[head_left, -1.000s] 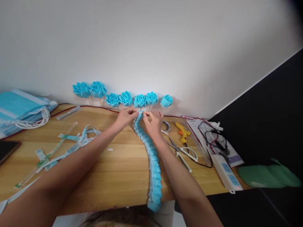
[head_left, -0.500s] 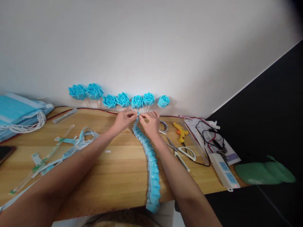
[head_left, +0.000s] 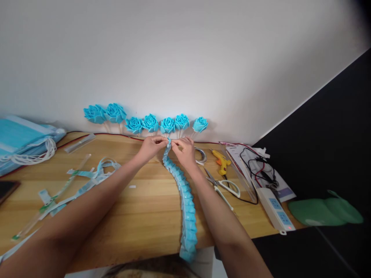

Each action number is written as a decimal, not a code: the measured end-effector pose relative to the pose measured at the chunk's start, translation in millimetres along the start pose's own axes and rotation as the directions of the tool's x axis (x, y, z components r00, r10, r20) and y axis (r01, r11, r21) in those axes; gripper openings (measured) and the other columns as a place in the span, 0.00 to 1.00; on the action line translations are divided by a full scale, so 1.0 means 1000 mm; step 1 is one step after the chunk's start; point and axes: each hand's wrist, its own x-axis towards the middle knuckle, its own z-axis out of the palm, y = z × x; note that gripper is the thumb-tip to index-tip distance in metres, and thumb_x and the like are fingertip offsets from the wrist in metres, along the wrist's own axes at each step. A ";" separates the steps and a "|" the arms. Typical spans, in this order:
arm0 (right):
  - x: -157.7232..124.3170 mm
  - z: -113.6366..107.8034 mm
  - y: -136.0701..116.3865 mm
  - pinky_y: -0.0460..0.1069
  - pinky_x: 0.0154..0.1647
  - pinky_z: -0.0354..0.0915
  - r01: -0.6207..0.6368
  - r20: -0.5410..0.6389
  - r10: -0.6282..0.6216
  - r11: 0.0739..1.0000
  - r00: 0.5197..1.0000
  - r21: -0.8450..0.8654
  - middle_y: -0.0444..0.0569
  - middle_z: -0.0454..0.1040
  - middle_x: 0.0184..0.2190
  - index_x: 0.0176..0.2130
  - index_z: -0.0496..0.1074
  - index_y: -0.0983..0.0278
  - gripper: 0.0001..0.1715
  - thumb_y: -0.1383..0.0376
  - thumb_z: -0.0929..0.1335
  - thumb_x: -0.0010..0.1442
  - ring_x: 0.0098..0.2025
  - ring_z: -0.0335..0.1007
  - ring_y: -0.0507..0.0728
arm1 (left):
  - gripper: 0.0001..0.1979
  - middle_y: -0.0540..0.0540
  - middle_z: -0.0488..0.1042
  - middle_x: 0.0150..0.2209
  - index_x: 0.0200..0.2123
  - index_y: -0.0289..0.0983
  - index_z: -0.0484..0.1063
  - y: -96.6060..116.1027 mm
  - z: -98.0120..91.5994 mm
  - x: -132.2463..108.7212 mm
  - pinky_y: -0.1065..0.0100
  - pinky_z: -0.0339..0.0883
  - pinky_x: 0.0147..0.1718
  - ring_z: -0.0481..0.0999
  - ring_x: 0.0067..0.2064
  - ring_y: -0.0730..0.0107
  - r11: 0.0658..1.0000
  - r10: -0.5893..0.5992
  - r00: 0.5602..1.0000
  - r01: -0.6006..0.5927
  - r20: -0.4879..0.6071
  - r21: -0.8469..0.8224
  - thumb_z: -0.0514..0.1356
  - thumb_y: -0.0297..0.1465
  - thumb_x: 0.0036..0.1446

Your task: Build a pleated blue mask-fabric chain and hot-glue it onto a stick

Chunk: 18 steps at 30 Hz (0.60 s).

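Observation:
A long light-blue folded strip [head_left: 187, 197], pleated like an accordion, curves along the wooden table [head_left: 139, 224]. It widens toward me, and its near end hangs over the front edge. At its narrow far end, my left hand [head_left: 152, 148] pinches the tip between thumb and fingers from the left. My right hand [head_left: 184, 150] is closed on the same tip from the right. Just behind both hands, several blue flowers [head_left: 168, 125] on thin sticks lean against the wall. My fingers partly hide the strip's tip.
On the right lie scissors [head_left: 222, 183], a yellow glue gun [head_left: 222, 161], a tape roll [head_left: 200, 156], papers, cables and a power strip [head_left: 276, 212]. On the left are blue masks [head_left: 23, 135], cut strips [head_left: 98, 173], a clear tube and a dark phone-like object [head_left: 8, 189].
Both hands stay at the strip's far end with hardly any movement. A slightly larger piece of the blue tip shows between the fingers. The view has shifted very slightly.

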 end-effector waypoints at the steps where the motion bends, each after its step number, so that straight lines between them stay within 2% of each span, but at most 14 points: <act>1: 0.000 0.000 0.000 0.56 0.58 0.55 -0.004 0.005 0.004 1.000 1.000 -0.005 0.44 0.80 0.30 0.31 0.77 0.59 0.12 0.64 0.66 0.64 0.37 0.73 0.56 | 0.13 0.44 0.81 0.33 0.30 0.35 0.80 0.000 0.000 0.000 0.65 0.69 0.41 0.77 0.36 0.63 1.000 -0.010 1.000 0.010 0.001 -0.013 0.64 0.39 0.48; 10: 0.000 -0.001 0.002 0.55 0.58 0.55 0.025 0.005 -0.025 1.000 1.000 0.000 0.44 0.79 0.30 0.33 0.77 0.59 0.09 0.63 0.67 0.64 0.37 0.72 0.56 | 0.13 0.45 0.81 0.32 0.30 0.35 0.80 0.000 -0.002 0.001 0.66 0.68 0.40 0.76 0.36 0.64 0.998 -0.034 0.999 0.035 0.013 -0.055 0.66 0.40 0.46; 18: 0.000 0.002 0.005 0.56 0.59 0.54 0.050 -0.003 -0.051 0.998 0.999 -0.040 0.43 0.79 0.29 0.31 0.75 0.60 0.09 0.66 0.67 0.63 0.36 0.73 0.55 | 0.15 0.44 0.81 0.32 0.28 0.34 0.80 0.002 -0.002 0.002 0.66 0.68 0.40 0.76 0.36 0.64 0.998 -0.034 0.999 0.036 0.032 -0.056 0.67 0.41 0.45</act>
